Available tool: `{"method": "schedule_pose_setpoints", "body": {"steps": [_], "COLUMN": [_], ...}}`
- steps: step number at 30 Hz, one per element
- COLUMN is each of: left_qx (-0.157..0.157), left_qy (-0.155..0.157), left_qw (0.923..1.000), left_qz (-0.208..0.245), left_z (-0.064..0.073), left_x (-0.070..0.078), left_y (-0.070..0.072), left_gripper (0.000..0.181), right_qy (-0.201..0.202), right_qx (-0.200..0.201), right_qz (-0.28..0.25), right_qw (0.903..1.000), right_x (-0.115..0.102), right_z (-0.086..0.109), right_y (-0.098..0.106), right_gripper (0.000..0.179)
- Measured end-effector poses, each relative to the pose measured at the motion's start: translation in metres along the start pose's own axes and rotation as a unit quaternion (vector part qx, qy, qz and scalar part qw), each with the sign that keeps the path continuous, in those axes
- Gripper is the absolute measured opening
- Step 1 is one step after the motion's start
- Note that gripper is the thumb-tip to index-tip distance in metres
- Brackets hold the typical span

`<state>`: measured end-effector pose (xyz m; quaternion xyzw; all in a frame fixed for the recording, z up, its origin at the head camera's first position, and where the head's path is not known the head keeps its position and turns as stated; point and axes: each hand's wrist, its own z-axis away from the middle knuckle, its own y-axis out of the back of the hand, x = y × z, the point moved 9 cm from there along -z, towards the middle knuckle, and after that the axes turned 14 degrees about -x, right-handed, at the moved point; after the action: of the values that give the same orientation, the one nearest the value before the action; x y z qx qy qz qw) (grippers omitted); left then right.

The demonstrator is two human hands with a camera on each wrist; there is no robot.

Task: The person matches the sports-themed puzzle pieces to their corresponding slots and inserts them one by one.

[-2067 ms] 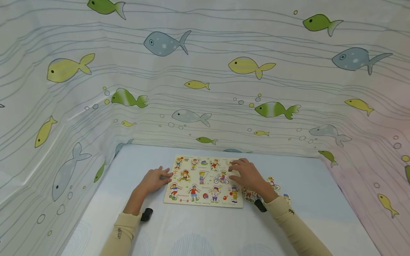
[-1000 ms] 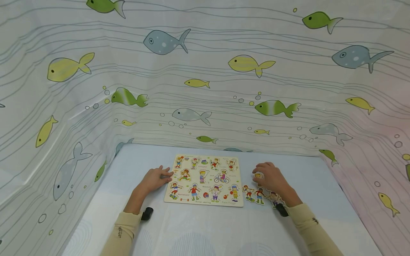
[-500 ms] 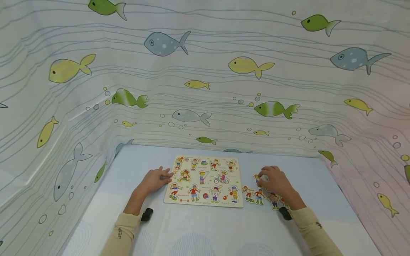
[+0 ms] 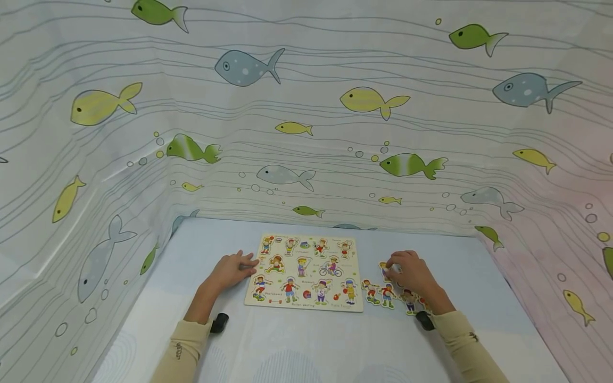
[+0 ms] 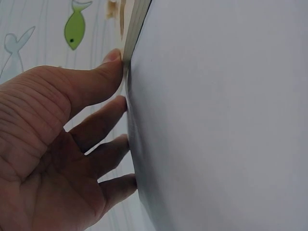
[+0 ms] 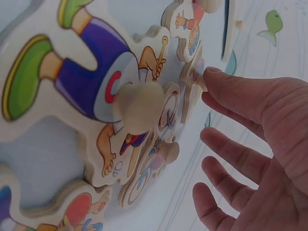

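A pale wooden puzzle board (image 4: 306, 271), covered in pictures of children doing sports, lies flat on the table. My left hand (image 4: 232, 270) rests at its left edge, fingers extended; in the left wrist view the thumb (image 5: 98, 82) touches the board's edge. To the right of the board, my right hand (image 4: 412, 271) pinches a knobbed wooden puzzle piece (image 4: 383, 270) by its small round knob (image 6: 200, 82) between thumb and index finger. The other fingers of that hand are spread loosely. The held piece appears to be on the table, partly hidden by the hand.
Several loose knobbed pieces lie close together beside the board, including a skateboarder (image 4: 371, 290), a child in red (image 4: 388, 295), and a batter (image 6: 113, 82). A cyclist piece (image 6: 149, 159) sits under the right hand. A fish-patterned sheet (image 4: 306, 149) stands behind the table (image 4: 306, 346).
The right hand has moved from the board's upper right corner to the loose pieces on the right and now pinches one by its knob. The left hand has stayed at the board's edge.
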<state>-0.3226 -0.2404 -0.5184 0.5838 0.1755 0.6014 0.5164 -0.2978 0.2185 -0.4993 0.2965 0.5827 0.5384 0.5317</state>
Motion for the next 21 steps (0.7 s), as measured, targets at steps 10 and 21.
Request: {"method": "schedule_pose_setpoints", "body": {"steps": [10,21], "left_qx": [0.001,0.001], "left_qy": [0.003,-0.003], "left_qw": [1.0,1.0], "left_qz": [-0.002,0.002], "left_z": [0.0001,-0.0009], "left_x": [-0.0015,-0.0012], "left_y": [-0.0007,-0.0011], "left_gripper": [0.032,0.032], "right_qy": [-0.011,-0.022], "right_qx": [-0.015,-0.016], "right_qz": [0.003,0.001], "right_qw": [0.9998,0.9996], "right_x": [0.0003,-0.0007], "right_z": [-0.0034,-0.0036], "right_y": [-0.0016,0.0014], "right_gripper": [0.009,0.009]}}
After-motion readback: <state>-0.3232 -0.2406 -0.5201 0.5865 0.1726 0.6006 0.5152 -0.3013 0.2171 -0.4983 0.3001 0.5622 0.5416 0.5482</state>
